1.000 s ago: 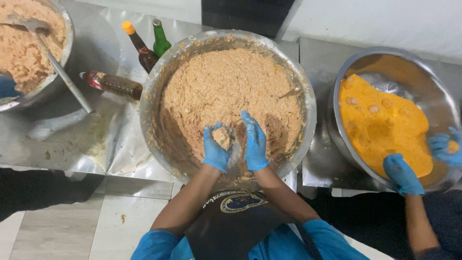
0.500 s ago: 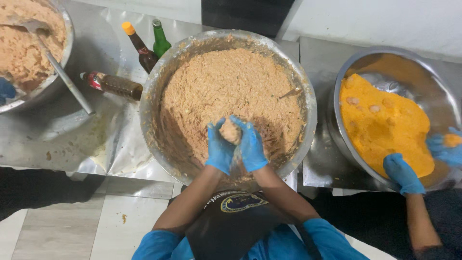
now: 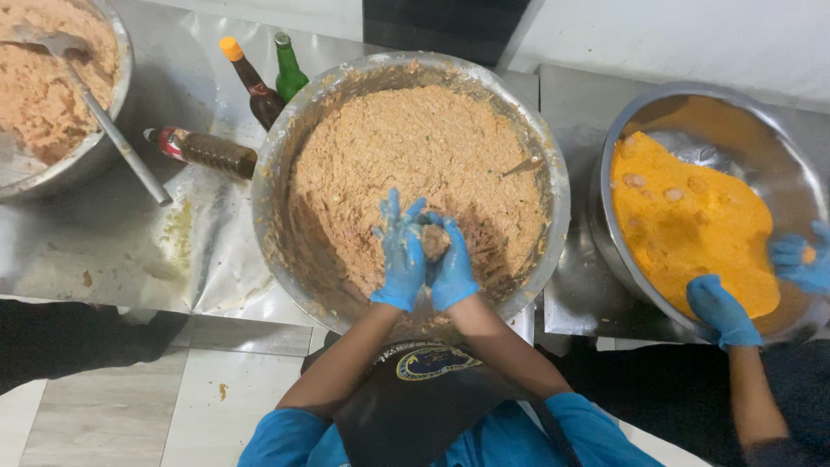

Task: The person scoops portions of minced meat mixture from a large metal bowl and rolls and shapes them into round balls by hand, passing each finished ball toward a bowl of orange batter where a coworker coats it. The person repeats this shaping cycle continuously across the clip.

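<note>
Left hand (image 3: 403,255) and right hand (image 3: 451,264), blue-gloved, cupped closed around small mince lump (image 3: 435,242), held just above near edge of big steel bowl (image 3: 553,164). Step: shaping ball. Next likely needs even rolling pressure, palms together.

Centre frame: large bowl (image 3: 553,186) of polished metal, its inner wall smeared dull. The mixture (image 3: 415,164) in it looks coarse, crumbly and matt. Left hand (image 3: 400,255) and right hand (image 3: 451,264) wear thin blue rubbery gloves, smeared with mixture. Tabletop (image 3: 86,251): sheet metal under wrinkled, shiny foil. Upper left: glossy glass bottles (image 3: 259,86), plastic caps. Right: a second metal bowl (image 3: 778,147), glossy, holding fine, powdery orange crumb (image 3: 692,225). Lower left: smooth, pale floor tiles (image 3: 104,415).
</note>
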`<move>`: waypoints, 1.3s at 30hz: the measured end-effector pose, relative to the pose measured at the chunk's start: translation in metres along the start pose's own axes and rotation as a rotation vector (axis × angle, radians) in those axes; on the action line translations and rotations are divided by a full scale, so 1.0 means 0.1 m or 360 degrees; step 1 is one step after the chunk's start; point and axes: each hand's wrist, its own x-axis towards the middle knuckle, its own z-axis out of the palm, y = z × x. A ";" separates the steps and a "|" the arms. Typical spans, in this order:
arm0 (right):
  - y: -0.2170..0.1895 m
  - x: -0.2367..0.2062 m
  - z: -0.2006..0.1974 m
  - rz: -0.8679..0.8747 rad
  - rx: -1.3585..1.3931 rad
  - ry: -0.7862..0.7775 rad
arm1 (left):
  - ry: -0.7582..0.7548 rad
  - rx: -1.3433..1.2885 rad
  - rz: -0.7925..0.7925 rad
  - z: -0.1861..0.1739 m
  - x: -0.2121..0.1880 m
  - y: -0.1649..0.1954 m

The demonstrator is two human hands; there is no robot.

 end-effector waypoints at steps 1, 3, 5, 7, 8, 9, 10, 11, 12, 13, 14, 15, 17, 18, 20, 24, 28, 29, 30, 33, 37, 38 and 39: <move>-0.02 -0.03 0.01 -0.0188 -0.0425 0.0016 | 0.0070 0.0060 0.0104 0.00 -0.01 0.05; -0.06 -0.08 0.01 -0.0557 -0.1274 0.0044 | 0.0168 -0.0420 -0.0239 -0.01 -0.01 0.06; -0.11 -0.12 0.03 -0.0660 -0.1433 -0.0292 | 0.0189 -0.1502 -0.1135 -0.03 0.00 -0.04; -0.16 -0.13 0.06 -0.0792 -0.1449 -0.0407 | 0.0335 -0.1683 -0.1329 -0.06 0.02 -0.20; -0.18 -0.12 0.07 -0.0871 -0.1387 -0.0347 | 0.0410 -0.1773 -0.1430 -0.08 0.03 -0.28; -0.19 -0.10 0.09 -0.0950 -0.1325 -0.0290 | 0.0372 -0.1895 -0.1345 -0.09 0.05 -0.35; -0.19 -0.08 0.10 -0.0811 -0.1291 -0.0200 | 0.0336 -0.2012 -0.1262 -0.09 0.06 -0.41; -0.17 -0.06 0.11 -0.0675 -0.1252 -0.0103 | 0.0298 -0.2125 -0.1182 -0.08 0.06 -0.42; -0.15 -0.03 0.11 -0.0549 -0.1211 -0.0008 | 0.0247 -0.1919 -0.1093 -0.07 0.06 -0.43; -0.09 -0.03 0.10 -0.0350 -0.0948 0.0069 | 0.0191 -0.1716 -0.0998 -0.05 0.05 -0.43; -0.02 -0.02 0.09 -0.0151 -0.0684 0.0141 | 0.0138 -0.1513 -0.0901 -0.01 0.04 -0.39; 0.02 -0.01 0.07 0.0052 -0.0419 0.0208 | 0.0145 -0.1318 -0.0751 0.00 0.03 -0.33; 0.10 0.02 0.04 0.0087 -0.0146 -0.0010 | 0.0170 -0.0922 -0.0454 0.04 0.00 -0.19; 0.11 0.03 0.02 0.0102 -0.0004 -0.0116 | 0.0179 -0.0720 -0.0310 0.04 0.00 -0.13; 0.08 0.05 -0.02 -0.0101 -0.0191 0.0039 | 0.0175 -0.0322 -0.0024 0.03 -0.01 -0.06; -0.14 0.01 -0.09 -0.0606 -0.1413 -0.0395 | 0.0277 -0.1624 -0.1127 -0.05 0.02 -0.17; -0.28 0.05 -0.13 -0.0634 -0.1189 -0.0458 | 0.0182 -0.2115 -0.1271 -0.10 0.03 -0.37; -0.28 0.09 -0.13 -0.0675 -0.1195 -0.0351 | 0.0228 -0.2160 -0.1212 -0.10 0.03 -0.40; -0.27 0.12 -0.13 -0.0712 -0.1196 -0.0237 | 0.0159 -0.1941 -0.1077 -0.08 0.03 -0.43; -0.12 0.16 -0.15 -0.0136 -0.0403 -0.0077 | -0.0036 -0.1153 -0.0653 -0.01 0.01 -0.31; 0.05 0.12 -0.18 0.0171 -0.0162 0.0136 | 0.0004 -0.0022 0.0104 0.04 -0.01 0.04; 0.07 0.11 -0.19 0.0150 -0.0201 0.0159 | 0.0056 0.0206 0.0298 0.04 -0.01 0.11; 0.08 0.11 -0.20 0.0121 -0.0239 0.0179 | 0.0137 -0.0189 -0.0005 0.05 -0.01 0.17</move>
